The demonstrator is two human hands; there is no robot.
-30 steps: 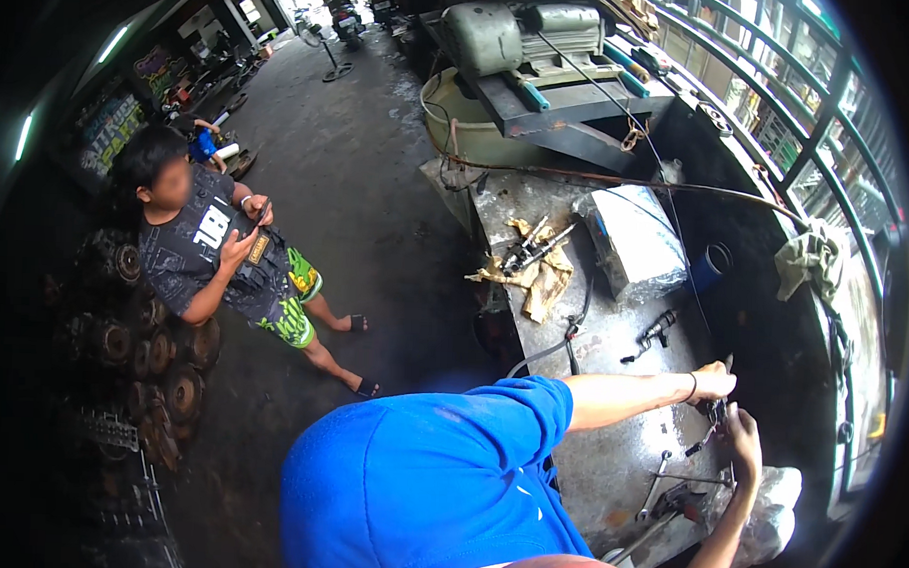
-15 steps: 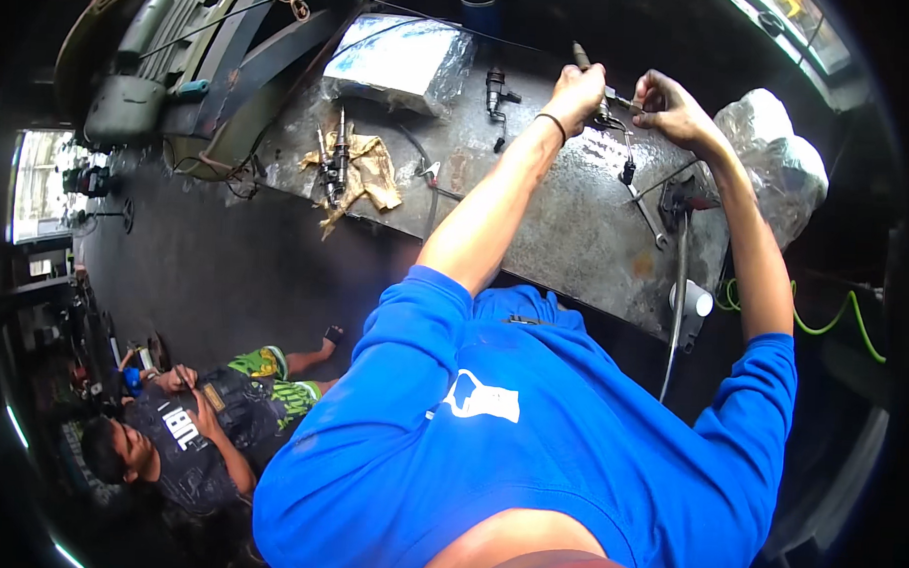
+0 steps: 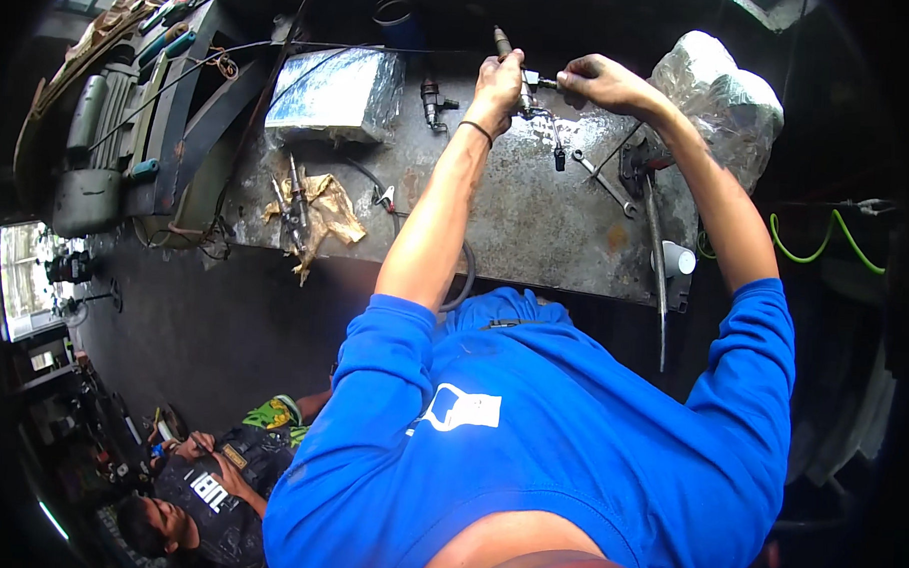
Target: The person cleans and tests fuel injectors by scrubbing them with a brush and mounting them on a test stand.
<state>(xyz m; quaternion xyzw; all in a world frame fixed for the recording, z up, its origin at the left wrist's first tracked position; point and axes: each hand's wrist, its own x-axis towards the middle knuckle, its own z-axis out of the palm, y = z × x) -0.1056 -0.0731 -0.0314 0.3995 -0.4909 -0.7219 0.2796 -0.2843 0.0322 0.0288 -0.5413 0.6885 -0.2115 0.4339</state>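
Note:
An elongated metal injector-like part (image 3: 527,94) is held over the steel bench, gripped in my left hand (image 3: 495,93), with its narrow end pointing away from me. My right hand (image 3: 606,89) pinches a small fitting on its side, fingers curled. A short dark connector (image 3: 560,156) dangles below the part. Just left of my hands a similar dark part (image 3: 431,106) lies on the bench (image 3: 526,236). Further left, two slender metal parts (image 3: 296,208) rest on a crumpled tan rag (image 3: 332,217). Below my right hand lies a combination wrench (image 3: 603,184).
A plastic-wrapped box (image 3: 321,89) sits back left, plastic-covered bundles (image 3: 721,113) back right. A long bar (image 3: 657,291) and white cup (image 3: 678,259) are at the right front. A motor (image 3: 85,196) on a steel frame is far left; another person (image 3: 207,486) is at lower left.
The view has swung down and round toward the bench, so things in it appear shifted. Both my hands remain on the held part, my right fingers still at its side fitting.

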